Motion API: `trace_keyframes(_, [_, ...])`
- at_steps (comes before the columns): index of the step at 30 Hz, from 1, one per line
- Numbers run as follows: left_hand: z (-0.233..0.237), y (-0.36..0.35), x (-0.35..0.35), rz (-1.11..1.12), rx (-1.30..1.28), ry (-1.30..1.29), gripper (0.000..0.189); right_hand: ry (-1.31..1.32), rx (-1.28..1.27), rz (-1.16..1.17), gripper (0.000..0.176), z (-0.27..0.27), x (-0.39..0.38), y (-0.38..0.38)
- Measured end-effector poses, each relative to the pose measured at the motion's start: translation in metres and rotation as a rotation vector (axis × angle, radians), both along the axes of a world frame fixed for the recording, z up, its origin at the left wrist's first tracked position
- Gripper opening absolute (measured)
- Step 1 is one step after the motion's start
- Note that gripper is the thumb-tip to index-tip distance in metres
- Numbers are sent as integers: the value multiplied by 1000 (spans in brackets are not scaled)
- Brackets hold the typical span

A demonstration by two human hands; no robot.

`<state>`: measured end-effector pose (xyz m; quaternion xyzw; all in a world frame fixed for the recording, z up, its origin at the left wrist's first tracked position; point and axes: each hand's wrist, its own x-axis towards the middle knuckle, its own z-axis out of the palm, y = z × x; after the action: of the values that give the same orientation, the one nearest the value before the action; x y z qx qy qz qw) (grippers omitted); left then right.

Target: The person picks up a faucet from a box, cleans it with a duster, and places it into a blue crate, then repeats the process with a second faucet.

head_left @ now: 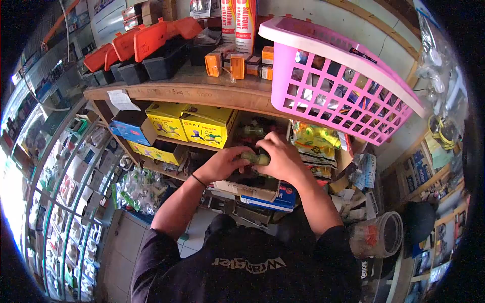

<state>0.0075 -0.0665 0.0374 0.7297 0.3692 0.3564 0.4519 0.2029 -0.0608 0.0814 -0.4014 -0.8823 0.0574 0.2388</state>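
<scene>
A small green-yellow, rounded piece [256, 158] is between my two hands; its exact kind is hard to make out. My left hand [233, 162] pinches its left end, fingers curled. From the right, my right hand [278, 156] closes around its other end. Both hands are above an open cardboard box [244, 191] on the lower shelf. Behind my fingers, a clear, pale green fitting [254, 130] and dark pieces lie in the box. My hands hide part of the contents.
Yellow boxes [199, 124] stand left of the cardboard box, and green-yellow packets [316, 146] lie to its right. A pink basket [343, 86] overhangs the upper shelf edge. Black bins with orange lids [150, 41] stand at upper left. A clear tub [376, 235] is near my right elbow.
</scene>
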Motion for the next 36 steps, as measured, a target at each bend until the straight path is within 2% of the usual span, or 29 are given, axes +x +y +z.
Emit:
trace_keyframes(4, [-14,9,2,30,-14,-88,30,37,-52,49,34,-7,-4,9])
trace_keyframes(7, [-12,12,2,89,-19,-86,32,49,-72,20,34,-14,-5,18])
trace_keyframes(9, [-11,12,-1,247,-23,-67,34,101,-72,9,33,-19,-2,23])
trace_keyframes(10, [-5,11,-3,330,39,70,36,158,-68,0,32,-21,-1,25])
trace_keyframes(11, [-8,13,-3,332,37,68,36,156,-70,1,32,-23,0,28])
trace_keyframes(13, [-20,18,-5,319,517,440,38,102,-26,-57,31,-27,1,31])
trace_keyframes(14, [-26,20,-1,311,649,441,36,44,-59,-64,31,-26,0,32])
trace_keyframes(15, [-32,21,2,314,641,444,36,44,-66,-59,31,-28,-1,34])
trace_keyframes(17, [-33,22,10,262,654,693,32,15,-77,-70,31,-33,-4,36])
trace_keyframes(19, [-39,25,18,277,627,691,27,5,-82,-55,29,-35,-4,36])
trace_keyframes(22, [-40,26,19,271,647,905,20,-10,-96,-61,27,-34,-6,39])
trace_keyframes(26, [-49,29,18,328,771,898,15,-128,-156,-130,24,-37,-7,38])
trace_keyframes(33, [-36,21,25,318,568,973,14,-337,-183,-177,29,-52,-13,42])
trace_keyframes(36, [-31,18,22,329,557,996,15,-452,-274,-213,32,-34,-19,32])
